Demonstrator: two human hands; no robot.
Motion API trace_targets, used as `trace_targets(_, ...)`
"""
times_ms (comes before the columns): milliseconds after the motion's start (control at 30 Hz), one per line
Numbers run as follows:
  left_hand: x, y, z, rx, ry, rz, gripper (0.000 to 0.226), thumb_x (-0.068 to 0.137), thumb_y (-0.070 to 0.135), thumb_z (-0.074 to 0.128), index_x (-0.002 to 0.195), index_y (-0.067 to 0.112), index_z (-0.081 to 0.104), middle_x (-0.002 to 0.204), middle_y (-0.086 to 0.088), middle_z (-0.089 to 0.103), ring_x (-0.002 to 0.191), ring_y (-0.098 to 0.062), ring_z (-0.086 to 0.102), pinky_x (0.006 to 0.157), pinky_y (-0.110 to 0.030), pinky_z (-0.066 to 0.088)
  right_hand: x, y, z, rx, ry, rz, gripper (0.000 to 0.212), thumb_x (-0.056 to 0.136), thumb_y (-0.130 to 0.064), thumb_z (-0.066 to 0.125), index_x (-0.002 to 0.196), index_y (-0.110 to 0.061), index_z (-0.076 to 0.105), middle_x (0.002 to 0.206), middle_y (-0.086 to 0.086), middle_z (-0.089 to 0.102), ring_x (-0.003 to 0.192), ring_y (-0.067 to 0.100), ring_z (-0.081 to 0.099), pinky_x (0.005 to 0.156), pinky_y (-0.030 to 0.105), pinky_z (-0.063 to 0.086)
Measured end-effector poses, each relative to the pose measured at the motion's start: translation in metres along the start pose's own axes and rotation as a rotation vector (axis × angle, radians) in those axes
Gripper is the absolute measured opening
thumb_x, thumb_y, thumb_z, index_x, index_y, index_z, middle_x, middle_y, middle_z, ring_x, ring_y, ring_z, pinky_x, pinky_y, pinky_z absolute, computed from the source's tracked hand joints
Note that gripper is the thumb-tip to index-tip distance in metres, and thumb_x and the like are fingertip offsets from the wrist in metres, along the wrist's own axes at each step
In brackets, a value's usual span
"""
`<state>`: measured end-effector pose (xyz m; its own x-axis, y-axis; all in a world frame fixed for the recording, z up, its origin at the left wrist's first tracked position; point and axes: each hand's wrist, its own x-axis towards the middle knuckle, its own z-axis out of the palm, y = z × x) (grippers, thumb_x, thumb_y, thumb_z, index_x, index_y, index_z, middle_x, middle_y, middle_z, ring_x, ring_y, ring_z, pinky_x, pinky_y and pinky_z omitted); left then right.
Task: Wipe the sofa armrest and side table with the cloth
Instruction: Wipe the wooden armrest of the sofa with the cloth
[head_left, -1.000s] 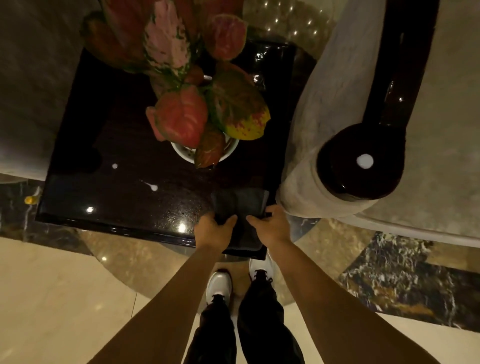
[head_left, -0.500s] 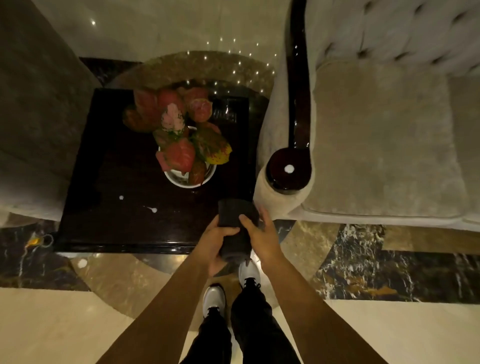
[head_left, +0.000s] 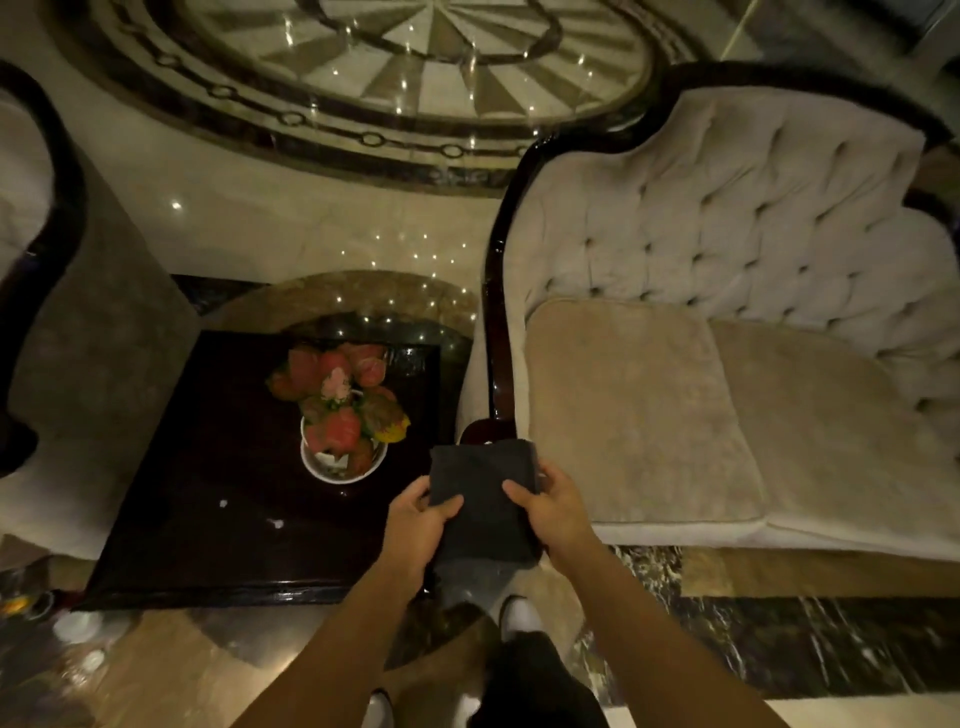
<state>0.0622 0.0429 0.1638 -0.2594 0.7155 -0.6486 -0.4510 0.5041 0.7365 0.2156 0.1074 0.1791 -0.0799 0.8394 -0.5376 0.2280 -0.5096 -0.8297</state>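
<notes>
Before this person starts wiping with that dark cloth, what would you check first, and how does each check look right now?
1. Cloth folded and held: ok, left hand and right hand grip its two sides.
2. Cloth touching a surface: not ok, it is held up in the air.
3. Sofa armrest free of objects: ok along the visible dark wood; its front end is partly hidden by the cloth.
4. Side table free of objects: not ok, a potted plant stands on it.
5. White specks on the table: cannot tell whether dirt or reflections.
</notes>
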Motion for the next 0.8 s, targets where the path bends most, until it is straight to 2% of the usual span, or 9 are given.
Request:
trace_targets(100, 0.021, -0.002, 0.026, 0.253, 0.185, 0.166, 0.012, 0.087, 0.016, 0.072, 0.096, 0.022, 0.068, 0.094, 0.002, 0.074, 0.089, -0.016, 0.069, 0.075, -0.031, 0.057, 0.035, -0.006, -0.009, -0.218, 0.042, -0.149, 0.034, 0.090, -0.012, 0.072, 0.119, -0.020, 0.057, 0.112, 0.005, 0.067, 0.109, 0.028, 0.065, 0.096, 0.049, 0.054)
trace_targets(200, 0.054, -0.005, 0.060, 0.414, 0.370, 0.275, 0.018, 0.086, 0.023, 0.072, 0.088, 0.034, 0.059, 0.085, 0.016, 0.063, 0.080, 0.000, 0.059, 0.064, -0.012, 0.039, 0.086, -0.005, -0.017, -0.408, 0.076, -0.290, 0.045, 0.089, -0.011, 0.072, 0.130, -0.013, 0.054, 0.123, 0.006, 0.064, 0.115, 0.023, 0.060, 0.103, 0.042, 0.050)
trace_targets(267, 0.073, -0.010, 0.077, 0.470, 0.471, 0.267, 0.018, 0.086, 0.025, 0.072, 0.093, 0.033, 0.058, 0.088, 0.011, 0.063, 0.080, -0.003, 0.059, 0.067, -0.017, 0.043, 0.114, -0.002, -0.022, -0.518, 0.066, -0.382, 0.054, 0.089, -0.010, 0.070, 0.138, -0.014, 0.049, 0.133, 0.006, 0.058, 0.123, 0.021, 0.054, 0.108, 0.035, 0.044)
trace_targets(367, 0.108, -0.027, 0.098, 0.552, 0.630, 0.246, 0.021, 0.088, 0.030, 0.069, 0.107, 0.025, 0.062, 0.098, 0.004, 0.062, 0.082, -0.007, 0.057, 0.067, -0.022, 0.047, 0.156, 0.008, -0.030, -0.684, -0.074, -0.464, 0.065, 0.091, -0.013, 0.069, 0.149, -0.017, 0.039, 0.140, 0.007, 0.047, 0.124, 0.021, 0.050, 0.107, 0.033, 0.044)
trace_targets(433, 0.128, -0.039, 0.104, 0.597, 0.703, 0.260, 0.026, 0.089, 0.034, 0.066, 0.113, 0.024, 0.060, 0.104, 0.004, 0.056, 0.078, -0.005, 0.050, 0.062, -0.014, 0.036, 0.179, 0.016, -0.035, -0.927, -0.089, -0.604, 0.068, 0.091, -0.019, 0.069, 0.150, -0.018, 0.037, 0.141, 0.012, 0.043, 0.122, 0.026, 0.049, 0.102, 0.037, 0.048)
trace_targets(500, 0.136, -0.053, 0.107, 0.617, 0.739, 0.246, 0.029, 0.091, 0.039, 0.062, 0.118, 0.027, 0.058, 0.105, 0.005, 0.052, 0.076, -0.004, 0.049, 0.061, -0.015, 0.034, 0.189, 0.025, -0.034, -1.186, -0.093, -0.820, 0.063, 0.092, -0.029, 0.065, 0.149, -0.018, 0.040, 0.143, 0.018, 0.042, 0.125, 0.033, 0.046, 0.102, 0.045, 0.048)
trace_targets(633, 0.141, -0.074, 0.102, 0.473, 0.793, 0.316, 0.023, 0.094, 0.033, 0.058, 0.117, 0.029, 0.057, 0.102, 0.007, 0.055, 0.079, 0.000, 0.055, 0.067, -0.013, 0.043, 0.191, 0.047, -0.013, -1.297, -0.374, -1.128, 0.051, 0.097, -0.031, 0.050, 0.143, -0.010, 0.051, 0.147, 0.020, 0.049, 0.140, 0.038, 0.041, 0.112, 0.057, 0.037)
trace_targets(733, 0.144, -0.085, 0.090, 0.189, 0.768, 0.329, 0.019, 0.100, 0.026, 0.048, 0.114, 0.029, 0.062, 0.109, 0.006, 0.061, 0.096, 0.004, 0.057, 0.083, -0.025, 0.049, 0.196, 0.060, -0.006, -1.372, -0.568, -1.191, 0.060, 0.100, -0.042, 0.042, 0.152, -0.012, 0.039, 0.159, 0.016, 0.035, 0.152, 0.033, 0.023, 0.122, 0.054, 0.022)
trace_targets(800, 0.147, -0.093, 0.082, 0.138, 0.672, 0.352, 0.029, 0.099, 0.011, 0.048, 0.118, 0.025, 0.063, 0.114, 0.006, 0.060, 0.104, 0.002, 0.056, 0.093, -0.032, 0.050, 0.214, 0.054, -0.011, -1.445, -0.659, -1.306, 0.065, 0.101, -0.051, 0.038, 0.157, -0.018, 0.030, 0.164, 0.013, 0.027, 0.154, 0.031, 0.016, 0.124, 0.051, 0.016)
